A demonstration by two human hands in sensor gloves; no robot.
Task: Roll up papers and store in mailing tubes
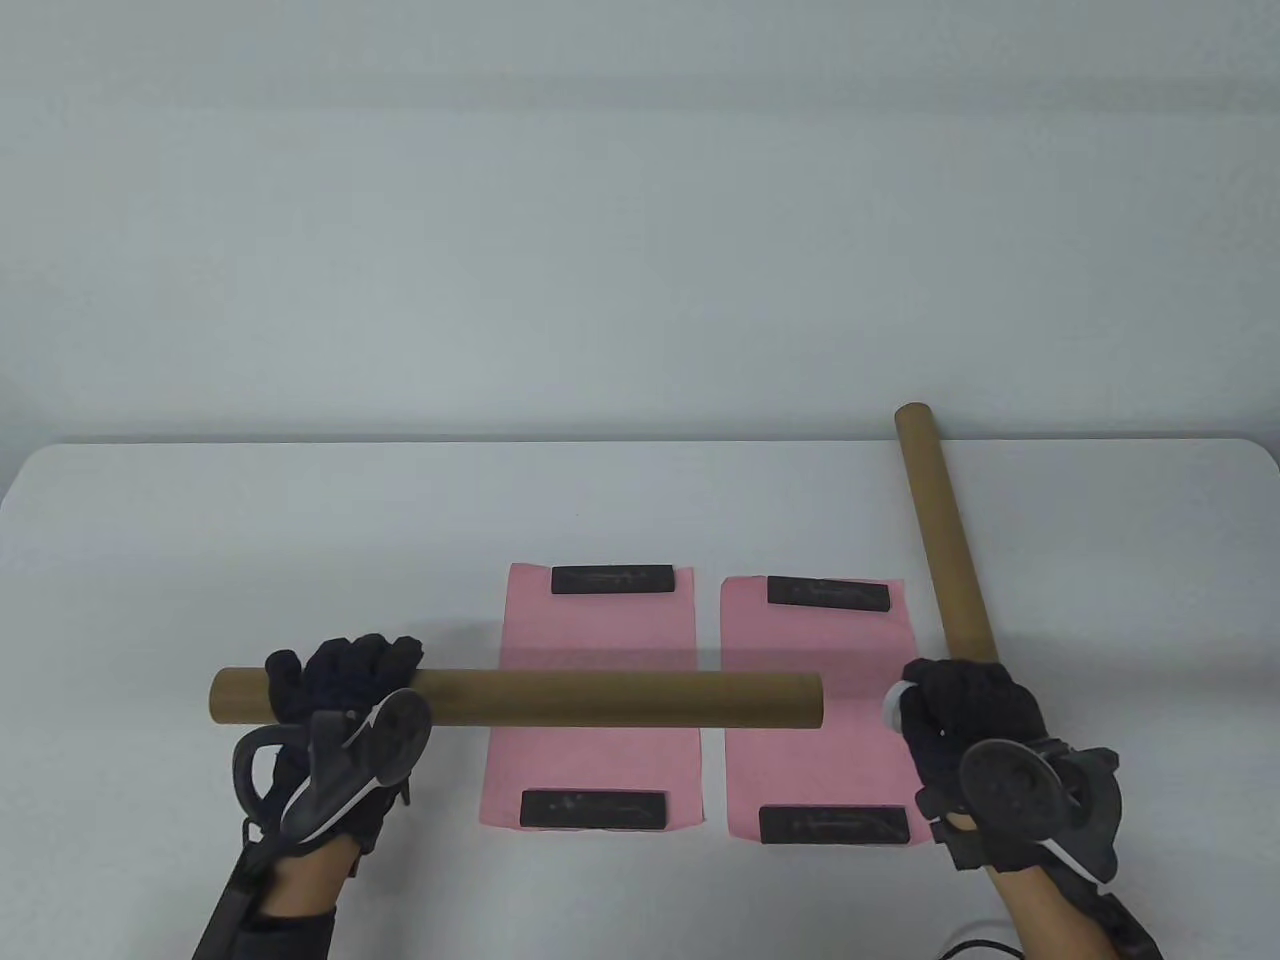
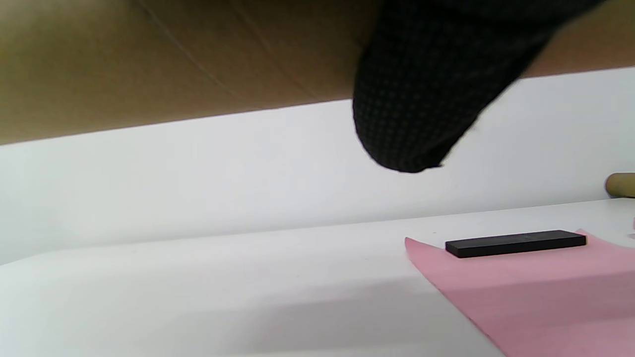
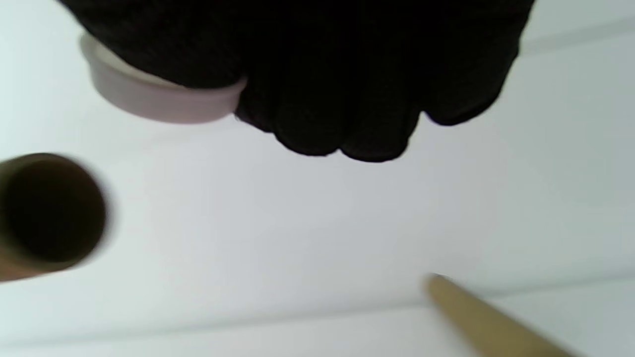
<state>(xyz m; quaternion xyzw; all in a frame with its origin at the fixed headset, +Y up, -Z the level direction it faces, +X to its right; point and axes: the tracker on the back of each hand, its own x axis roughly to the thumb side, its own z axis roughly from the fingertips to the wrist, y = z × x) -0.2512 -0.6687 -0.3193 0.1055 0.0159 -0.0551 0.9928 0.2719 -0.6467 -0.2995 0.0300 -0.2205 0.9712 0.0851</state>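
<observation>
Mailing tube (image 1: 600, 698), brown cardboard: held level above the table (image 1: 200, 560), crosswise, over both pink sheets; gripped near its left end by left hand (image 1: 335, 690), fingers curled over the top. Right end open, dark bore visible in right wrist view (image 3: 49, 213).

Second mailing tube (image 1: 945, 535), brown cardboard: lying on table at right, angled from the far edge toward right hand (image 1: 965, 715); near end hidden behind that hand.

End cap (image 1: 893, 705), white plastic: pinched in curled fingers of right hand, just beside the open end of the held tube, apart from it.

Left pink paper sheet (image 1: 595, 625): flat on table centre, pinned by a black bar weight at far edge (image 1: 612, 579) and another at near edge (image 1: 594, 808).

Right pink paper sheet (image 1: 815, 640): flat, just beside the first, narrow gap between; black bar weight at far edge (image 1: 828, 594), another at near edge (image 1: 833, 825).

Trackers: one strapped to back of each hand.
</observation>
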